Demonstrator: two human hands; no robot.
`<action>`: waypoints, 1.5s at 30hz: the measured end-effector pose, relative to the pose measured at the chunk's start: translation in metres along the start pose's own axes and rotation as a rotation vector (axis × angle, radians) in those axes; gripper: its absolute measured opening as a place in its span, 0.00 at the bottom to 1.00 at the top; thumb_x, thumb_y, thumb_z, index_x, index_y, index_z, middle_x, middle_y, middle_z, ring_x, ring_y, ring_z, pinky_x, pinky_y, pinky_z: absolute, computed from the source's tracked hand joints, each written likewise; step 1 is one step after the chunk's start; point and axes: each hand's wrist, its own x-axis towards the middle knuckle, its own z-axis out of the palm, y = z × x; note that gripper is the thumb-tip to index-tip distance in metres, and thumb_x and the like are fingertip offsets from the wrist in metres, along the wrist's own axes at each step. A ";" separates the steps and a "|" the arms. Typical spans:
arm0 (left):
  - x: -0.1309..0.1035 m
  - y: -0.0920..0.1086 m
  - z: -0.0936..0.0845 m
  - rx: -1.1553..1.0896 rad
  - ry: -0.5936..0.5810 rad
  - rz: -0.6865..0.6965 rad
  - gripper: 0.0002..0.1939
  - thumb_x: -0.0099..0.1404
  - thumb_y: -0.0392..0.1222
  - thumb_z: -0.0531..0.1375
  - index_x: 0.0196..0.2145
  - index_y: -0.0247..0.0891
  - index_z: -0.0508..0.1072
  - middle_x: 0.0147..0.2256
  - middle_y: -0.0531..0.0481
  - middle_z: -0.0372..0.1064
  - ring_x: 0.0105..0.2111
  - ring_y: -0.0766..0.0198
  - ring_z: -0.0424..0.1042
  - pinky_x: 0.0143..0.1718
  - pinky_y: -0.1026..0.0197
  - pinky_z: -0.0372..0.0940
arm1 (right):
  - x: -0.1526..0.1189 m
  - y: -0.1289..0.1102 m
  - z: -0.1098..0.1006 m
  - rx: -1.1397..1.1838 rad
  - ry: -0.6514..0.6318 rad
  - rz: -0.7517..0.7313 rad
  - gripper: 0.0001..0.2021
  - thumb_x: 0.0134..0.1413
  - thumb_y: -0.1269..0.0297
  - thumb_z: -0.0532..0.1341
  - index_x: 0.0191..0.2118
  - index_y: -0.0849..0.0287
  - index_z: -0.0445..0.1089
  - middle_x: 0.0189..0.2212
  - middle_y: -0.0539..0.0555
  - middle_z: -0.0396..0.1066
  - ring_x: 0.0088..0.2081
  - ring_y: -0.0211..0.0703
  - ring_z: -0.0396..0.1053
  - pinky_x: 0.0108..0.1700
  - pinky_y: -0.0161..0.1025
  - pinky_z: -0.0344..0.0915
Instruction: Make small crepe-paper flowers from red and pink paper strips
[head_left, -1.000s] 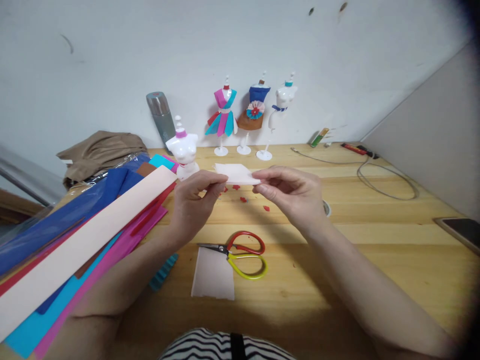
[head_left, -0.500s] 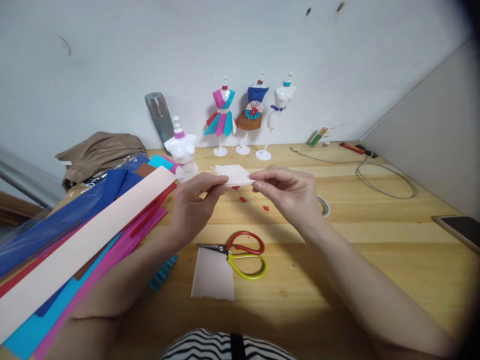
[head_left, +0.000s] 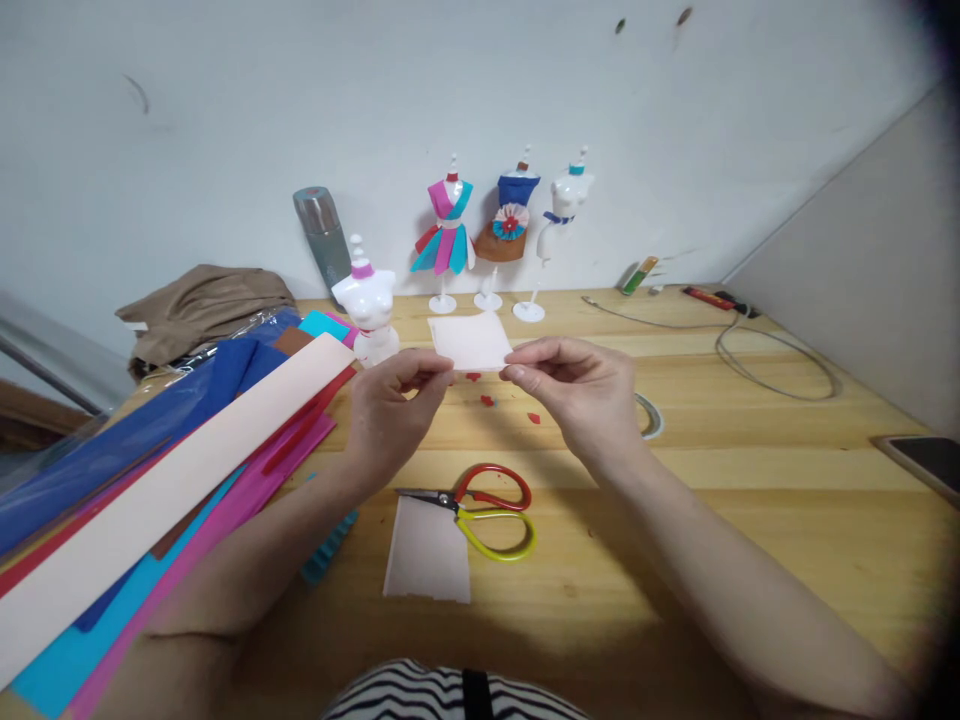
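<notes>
Between my hands I hold up a small pale pink piece of crepe paper [head_left: 472,341], squarish and upright above the table. My left hand [head_left: 397,415] pinches its lower left corner between thumb and fingers. At the lower right corner, my right hand [head_left: 574,395] has the same kind of pinch. Below them lie scissors [head_left: 484,510] with one red and one yellow handle, their blades resting on another pale pink paper piece [head_left: 427,555]. Several red paper scraps [head_left: 488,401] are scattered just beneath the held piece.
Crepe paper strips [head_left: 180,460] in several colours lie at left, beside a bare white mannequin [head_left: 367,297]. Dressed mannequins [head_left: 448,225], a flask [head_left: 322,240] and brown cloth [head_left: 206,305] are at the back. A cable [head_left: 780,385], phone [head_left: 922,462] and tape roll [head_left: 651,415] are to the right.
The held pink paper has tilted up, so more of its face shows. Both hands keep their pinch in nearly the same place.
</notes>
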 end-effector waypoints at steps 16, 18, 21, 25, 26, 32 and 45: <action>0.009 0.011 -0.001 -0.336 -0.097 -0.381 0.04 0.51 0.34 0.68 0.26 0.36 0.77 0.22 0.51 0.77 0.24 0.64 0.78 0.29 0.63 0.74 | 0.002 0.000 -0.005 0.016 -0.039 0.007 0.07 0.41 0.66 0.74 0.24 0.50 0.76 0.22 0.50 0.76 0.21 0.41 0.71 0.22 0.41 0.71; 0.008 0.010 -0.001 -0.338 -0.102 -0.379 0.03 0.52 0.35 0.68 0.26 0.35 0.77 0.22 0.51 0.77 0.24 0.64 0.78 0.29 0.63 0.75 | 0.001 -0.001 -0.004 0.016 -0.045 0.008 0.07 0.41 0.66 0.73 0.23 0.50 0.75 0.21 0.49 0.76 0.20 0.41 0.71 0.21 0.40 0.70; 0.007 0.007 0.001 -0.349 -0.099 -0.389 0.04 0.51 0.35 0.68 0.26 0.35 0.77 0.22 0.51 0.77 0.24 0.64 0.78 0.29 0.63 0.74 | 0.000 -0.003 -0.003 0.010 -0.034 0.005 0.07 0.42 0.66 0.73 0.23 0.51 0.75 0.21 0.49 0.75 0.20 0.41 0.70 0.21 0.39 0.68; 0.006 0.002 0.004 -0.380 -0.063 -0.357 0.03 0.51 0.35 0.67 0.25 0.35 0.76 0.21 0.51 0.77 0.23 0.64 0.77 0.27 0.64 0.74 | -0.001 -0.002 -0.001 0.020 -0.023 0.002 0.05 0.41 0.68 0.71 0.26 0.52 0.76 0.21 0.48 0.75 0.21 0.39 0.69 0.23 0.38 0.68; 0.006 0.002 0.004 -0.378 -0.063 -0.350 0.03 0.51 0.35 0.67 0.25 0.35 0.76 0.21 0.51 0.77 0.23 0.64 0.77 0.27 0.64 0.74 | -0.001 -0.001 -0.001 0.022 -0.032 -0.005 0.05 0.42 0.68 0.71 0.27 0.52 0.77 0.21 0.48 0.75 0.21 0.38 0.69 0.23 0.38 0.68; 0.006 0.000 0.001 -0.279 -0.076 -0.278 0.01 0.55 0.35 0.65 0.29 0.35 0.77 0.22 0.51 0.77 0.24 0.64 0.78 0.28 0.64 0.74 | -0.002 0.002 -0.003 -0.029 -0.087 -0.041 0.04 0.45 0.67 0.69 0.31 0.55 0.80 0.24 0.49 0.75 0.23 0.37 0.68 0.26 0.38 0.66; 0.000 -0.012 0.004 -0.084 -0.002 -0.029 0.05 0.60 0.36 0.65 0.35 0.41 0.81 0.29 0.53 0.78 0.29 0.66 0.76 0.33 0.63 0.73 | -0.003 0.008 -0.003 -0.268 -0.028 -0.277 0.05 0.54 0.67 0.66 0.32 0.48 0.78 0.28 0.50 0.78 0.30 0.44 0.73 0.35 0.44 0.70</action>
